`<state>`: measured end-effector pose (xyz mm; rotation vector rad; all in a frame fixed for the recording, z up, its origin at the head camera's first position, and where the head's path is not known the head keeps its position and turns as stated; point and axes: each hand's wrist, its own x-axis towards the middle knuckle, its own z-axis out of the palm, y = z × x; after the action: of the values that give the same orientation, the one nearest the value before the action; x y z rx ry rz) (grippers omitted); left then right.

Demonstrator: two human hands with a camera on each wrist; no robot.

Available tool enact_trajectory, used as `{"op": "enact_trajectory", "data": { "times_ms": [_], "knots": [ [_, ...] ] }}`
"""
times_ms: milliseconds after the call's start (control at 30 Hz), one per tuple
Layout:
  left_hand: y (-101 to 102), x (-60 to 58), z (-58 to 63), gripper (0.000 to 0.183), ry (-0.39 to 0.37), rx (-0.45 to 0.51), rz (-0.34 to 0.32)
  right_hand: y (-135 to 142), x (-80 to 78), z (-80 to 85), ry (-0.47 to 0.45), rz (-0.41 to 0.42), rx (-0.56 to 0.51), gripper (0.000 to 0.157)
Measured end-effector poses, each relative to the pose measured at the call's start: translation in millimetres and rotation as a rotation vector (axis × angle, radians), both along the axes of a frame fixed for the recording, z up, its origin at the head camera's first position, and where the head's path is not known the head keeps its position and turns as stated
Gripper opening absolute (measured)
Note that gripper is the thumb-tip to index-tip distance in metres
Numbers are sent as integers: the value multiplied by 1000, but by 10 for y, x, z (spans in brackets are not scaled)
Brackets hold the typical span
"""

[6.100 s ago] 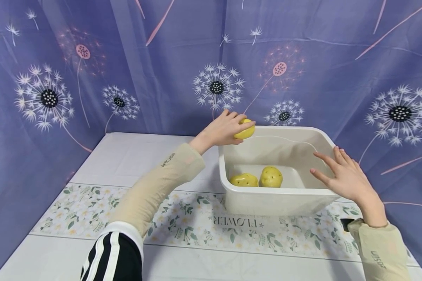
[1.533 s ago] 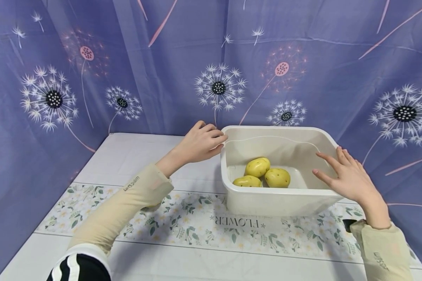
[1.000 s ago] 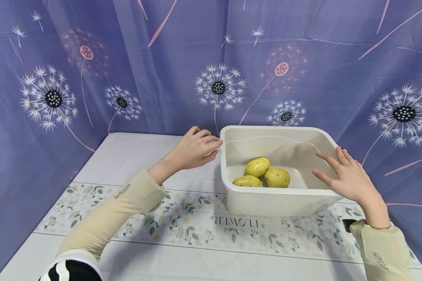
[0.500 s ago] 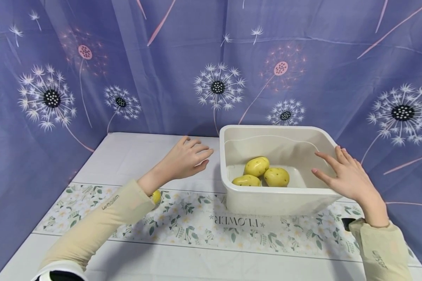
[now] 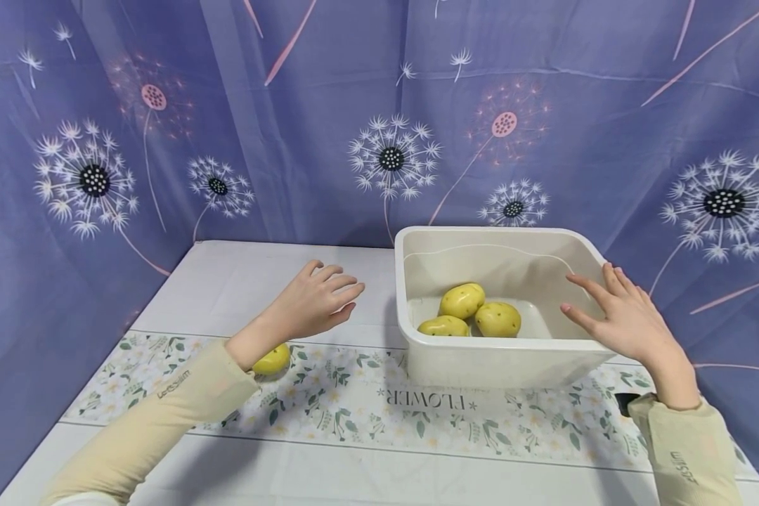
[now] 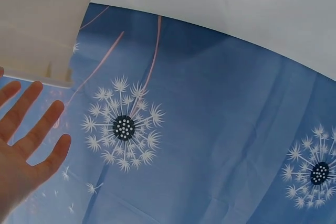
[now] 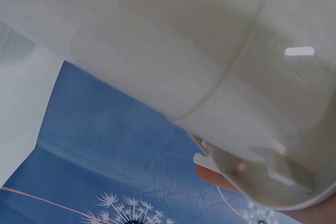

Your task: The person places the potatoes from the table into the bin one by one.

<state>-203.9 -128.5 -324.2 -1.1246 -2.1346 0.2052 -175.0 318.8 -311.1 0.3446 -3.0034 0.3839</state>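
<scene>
Loosely, our nearer left hand (image 5: 306, 302) spreads empty fingers (image 6: 42, 128); the potato (image 5: 272, 360) on the desk (image 5: 379, 478) lies back toward us, partly hidden by our wrist (image 5: 251, 343), long axis unclear

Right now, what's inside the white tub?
Three yellow potatoes lie in the white tub. Its near wall covers the lower part of the front-left potato and the floor just behind that wall.

A beige left sleeve (image 5: 154, 416) stamped with dark lettering (image 5: 173, 384) is meeting a white fabric edge (image 5: 88, 500), while a matching right sleeve (image 5: 686, 450) is showing a small black piece (image 5: 624, 403) alongside.
</scene>
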Motion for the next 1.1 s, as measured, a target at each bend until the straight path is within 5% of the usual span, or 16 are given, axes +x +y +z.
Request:
{"op": "enact_trajectory", "data": {
  "times_ms": [1100],
  "knots": [
    [-421,165,-270,31,-75,38,4,11,-4,-12,2,-4,3,60]
  ]
}}
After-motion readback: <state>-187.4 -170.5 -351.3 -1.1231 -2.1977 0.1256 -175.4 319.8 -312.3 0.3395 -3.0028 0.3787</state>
